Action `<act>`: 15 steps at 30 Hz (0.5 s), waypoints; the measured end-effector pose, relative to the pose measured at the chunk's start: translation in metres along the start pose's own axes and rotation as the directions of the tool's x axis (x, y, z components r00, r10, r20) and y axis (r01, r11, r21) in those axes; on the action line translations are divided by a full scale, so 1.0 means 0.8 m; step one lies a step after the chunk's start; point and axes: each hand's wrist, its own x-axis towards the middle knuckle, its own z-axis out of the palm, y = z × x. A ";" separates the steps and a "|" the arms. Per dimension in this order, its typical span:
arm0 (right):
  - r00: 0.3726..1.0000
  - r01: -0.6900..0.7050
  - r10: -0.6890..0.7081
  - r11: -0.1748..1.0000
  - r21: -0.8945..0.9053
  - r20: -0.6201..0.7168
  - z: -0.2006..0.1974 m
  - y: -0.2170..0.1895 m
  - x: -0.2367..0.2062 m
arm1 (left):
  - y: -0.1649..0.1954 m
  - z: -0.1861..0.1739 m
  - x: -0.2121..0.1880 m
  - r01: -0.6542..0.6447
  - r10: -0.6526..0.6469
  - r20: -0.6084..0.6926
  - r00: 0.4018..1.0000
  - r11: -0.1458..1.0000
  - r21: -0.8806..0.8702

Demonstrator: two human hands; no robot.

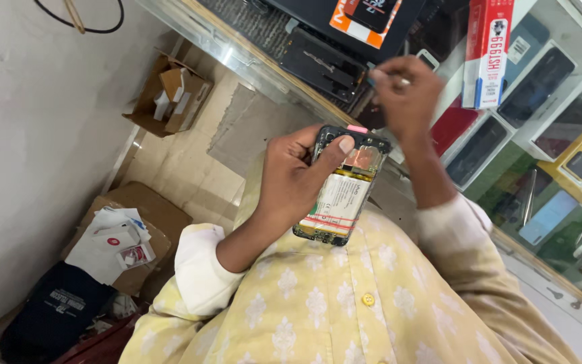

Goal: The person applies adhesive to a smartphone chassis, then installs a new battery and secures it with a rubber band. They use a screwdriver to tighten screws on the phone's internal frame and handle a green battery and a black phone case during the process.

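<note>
My left hand grips an opened smartphone with its back cover off, thumb pressed near the top. The phone's white battery, copper shielding and circuit board are exposed, and a small pink tab sits on its top edge. My right hand is raised just above and behind the phone, fingers pinched on a thin tool whose tip is mostly hidden. Both hands are held in front of my pale yellow patterned shirt.
A glass display counter with several phones lies to the right, a red and white box standing on it. On the tiled floor at left are open cardboard boxes, a box with white packets and a dark bag.
</note>
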 end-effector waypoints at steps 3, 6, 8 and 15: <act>0.999 0.014 0.001 0.943 0.332 -0.044 -0.062 -0.015 -0.028 | -0.004 0.016 0.007 0.017 -0.018 0.032 0.999 1.000 0.022; 0.998 0.042 -0.066 0.733 0.679 0.009 -0.123 -0.036 -0.065 | -0.008 0.041 0.013 0.030 -0.033 0.073 0.997 0.999 0.035; 0.991 0.103 -0.131 0.737 0.668 -0.009 -0.147 -0.051 -0.087 | -0.011 0.062 0.018 0.029 -0.035 0.103 0.994 0.998 0.060; 0.962 0.273 -0.268 0.943 0.190 -0.050 -0.202 -0.108 -0.146 | -0.016 0.139 0.030 0.005 -0.044 0.217 0.975 0.984 0.177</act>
